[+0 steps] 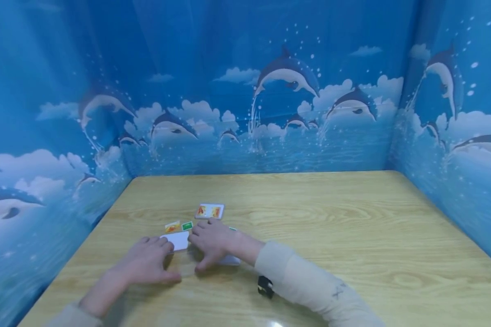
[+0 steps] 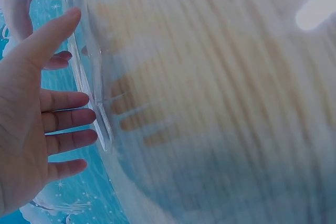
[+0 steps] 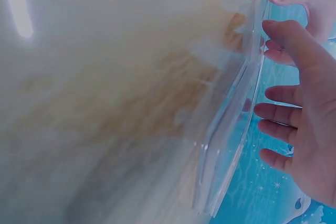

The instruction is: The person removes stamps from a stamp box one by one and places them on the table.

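Observation:
My left hand (image 1: 144,262) lies low over the table at the left, its fingertips at the left edge of a white rectangular card (image 1: 179,240). In the left wrist view its fingers (image 2: 68,121) are straight and close to a thin clear-edged flat piece (image 2: 100,95). My right hand (image 1: 213,240) reaches across to the white card's right side, and its palm covers much of another pale flat piece (image 1: 230,260). The right wrist view shows straight, spread fingers (image 3: 278,114) beside a thin stack with clear edges (image 3: 223,135). Neither hand curls round anything.
Beyond the hands lie a flat card with two orange pictures (image 1: 210,211), a small orange picture card (image 1: 172,227) and a small green card (image 1: 187,225). A black device (image 1: 265,287) sits at the right sleeve. Blue dolphin-print curtains (image 1: 245,91) surround the wood-grain table (image 1: 331,227).

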`<state>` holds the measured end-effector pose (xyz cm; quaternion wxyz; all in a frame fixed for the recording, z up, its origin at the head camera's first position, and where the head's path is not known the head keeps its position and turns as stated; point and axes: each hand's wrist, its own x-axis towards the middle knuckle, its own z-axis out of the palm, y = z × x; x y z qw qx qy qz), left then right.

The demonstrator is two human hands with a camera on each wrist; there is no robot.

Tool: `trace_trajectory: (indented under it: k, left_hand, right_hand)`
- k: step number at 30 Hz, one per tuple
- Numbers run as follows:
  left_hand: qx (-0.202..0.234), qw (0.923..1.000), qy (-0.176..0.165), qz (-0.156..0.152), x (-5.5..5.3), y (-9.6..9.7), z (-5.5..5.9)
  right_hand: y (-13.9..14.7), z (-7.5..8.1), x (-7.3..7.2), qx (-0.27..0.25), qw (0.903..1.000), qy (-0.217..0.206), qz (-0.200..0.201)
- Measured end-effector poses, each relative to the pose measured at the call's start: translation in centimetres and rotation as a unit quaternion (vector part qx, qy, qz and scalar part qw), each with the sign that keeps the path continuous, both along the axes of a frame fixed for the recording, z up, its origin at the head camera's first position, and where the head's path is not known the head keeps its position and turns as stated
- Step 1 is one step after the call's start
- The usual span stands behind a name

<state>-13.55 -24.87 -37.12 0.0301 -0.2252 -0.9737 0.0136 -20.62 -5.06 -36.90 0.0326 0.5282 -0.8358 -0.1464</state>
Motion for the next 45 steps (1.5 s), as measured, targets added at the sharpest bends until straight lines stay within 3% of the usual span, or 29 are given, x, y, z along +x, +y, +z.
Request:
trace_trajectory:
  k: [14, 22, 36, 45]
  left_hand:
    - [-0.005, 0.9986, 0.025, -0.046, 0.0, -0.1, -0.3]
    - [-0.007, 0.996, 0.032, -0.083, -0.1, 0.1, -0.3]
    - [0.006, 0.9988, -0.013, -0.047, -0.2, 0.7, -0.3]
    - [0.016, 0.9985, -0.014, -0.051, -0.2, 0.7, -0.2]
  right_hand:
    - [-0.4, 0.0, 0.3, 0.026, 0.9994, -0.02, 0.013]
    - [-1.0, -0.2, 0.8, 0.039, 0.9992, -0.006, 0.01]
    - [-1.9, -0.4, 1.5, 0.037, 0.9991, -0.002, -0.021]
    - [-1.8, 0.2, 1.3, 0.034, 0.9991, -0.016, -0.02]
